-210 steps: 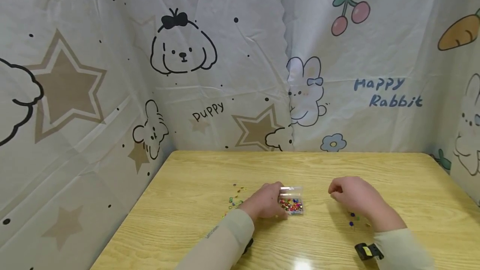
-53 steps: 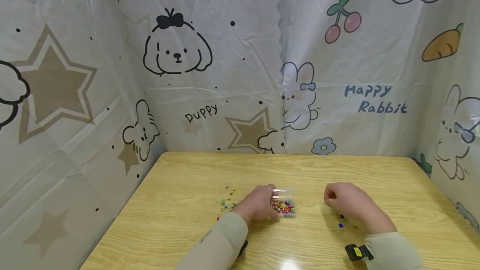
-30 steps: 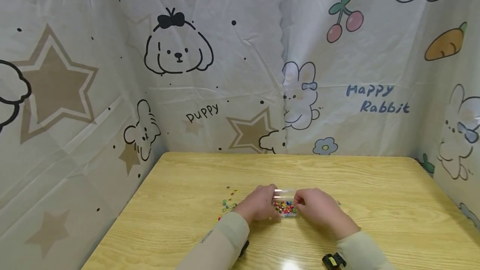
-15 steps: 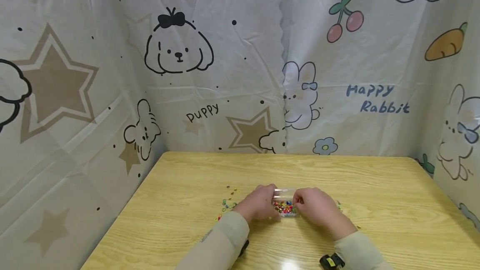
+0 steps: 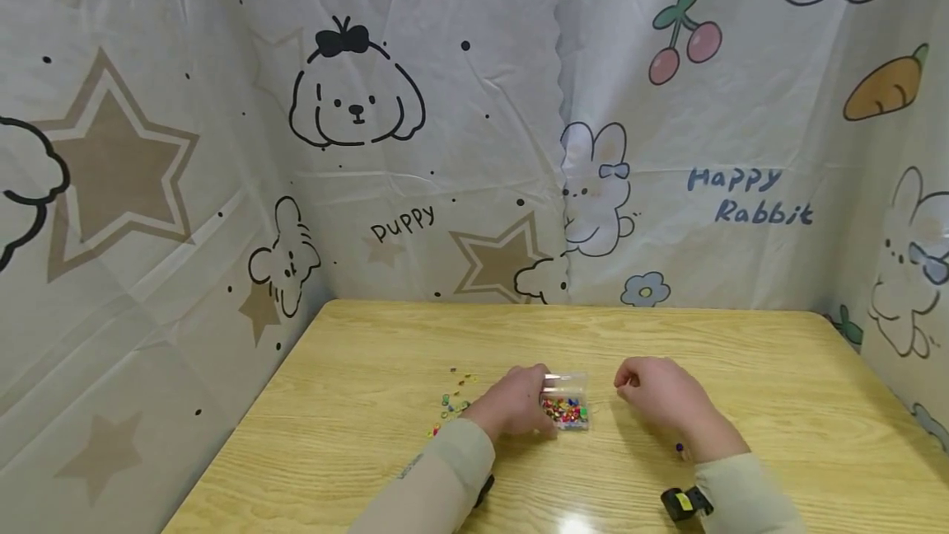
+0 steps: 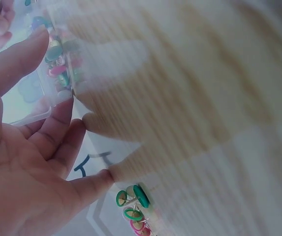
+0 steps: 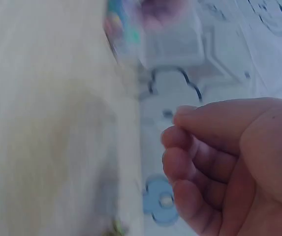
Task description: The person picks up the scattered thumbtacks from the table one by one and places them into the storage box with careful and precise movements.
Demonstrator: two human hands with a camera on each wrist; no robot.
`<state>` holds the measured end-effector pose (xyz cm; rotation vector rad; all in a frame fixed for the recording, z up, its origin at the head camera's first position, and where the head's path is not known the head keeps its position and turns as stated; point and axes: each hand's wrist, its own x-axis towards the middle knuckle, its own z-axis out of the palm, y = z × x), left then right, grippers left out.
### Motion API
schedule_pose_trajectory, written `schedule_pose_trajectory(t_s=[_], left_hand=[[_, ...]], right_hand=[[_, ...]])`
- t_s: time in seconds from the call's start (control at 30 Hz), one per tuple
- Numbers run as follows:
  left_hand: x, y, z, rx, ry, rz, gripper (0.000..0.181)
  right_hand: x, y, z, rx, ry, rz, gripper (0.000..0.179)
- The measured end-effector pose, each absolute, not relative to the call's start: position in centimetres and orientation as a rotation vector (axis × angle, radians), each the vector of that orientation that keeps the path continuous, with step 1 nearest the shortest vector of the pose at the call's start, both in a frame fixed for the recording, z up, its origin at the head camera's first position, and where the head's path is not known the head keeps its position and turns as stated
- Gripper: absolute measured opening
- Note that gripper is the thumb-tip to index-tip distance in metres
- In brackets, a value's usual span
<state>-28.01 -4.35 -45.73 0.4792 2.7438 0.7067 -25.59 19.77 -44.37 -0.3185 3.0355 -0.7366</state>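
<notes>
A small clear plastic box (image 5: 569, 386) with its lid up stands mid-table, filled with colourful thumbtacks (image 5: 565, 413). My left hand (image 5: 517, 402) grips its left side; in the left wrist view, thumb and fingers lie about its corner. Off to the right of the box is my right hand (image 5: 660, 390), just above the table. Its fingers (image 7: 177, 162) are loosely curled, the thumb near the index fingertip, and I see nothing between them. Below this hand lies a blue thumbtack (image 5: 679, 447); others near it are mostly hidden.
Loose thumbtacks (image 5: 446, 400) are scattered left of the left hand; in the left wrist view, green and pink thumbtacks (image 6: 133, 214) lie beyond the little finger. A printed cloth (image 5: 489, 147) hangs behind the wooden table (image 5: 385, 344) and along both sides.
My right hand came from the right to the box's right edge, then drew back right. A green thumbtack now shows in the box's right corner. The left hand has kept its hold.
</notes>
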Motion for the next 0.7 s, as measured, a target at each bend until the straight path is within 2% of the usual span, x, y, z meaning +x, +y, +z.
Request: schedule_pose_trajectory(t_s=[0.3, 0.7], left_hand=[[-28.1, -4.4, -45.7, 0.489, 2.751, 0.706, 0.07], [-28.1, -4.4, -45.8, 0.461, 2.723, 0.743, 0.075]], right_hand=[[-25.5, 25.9, -43.7, -0.164, 3.001, -0.701, 0.013], [-25.7, 27.0, -45.4, -0.144, 2.951, -0.707, 0.004]])
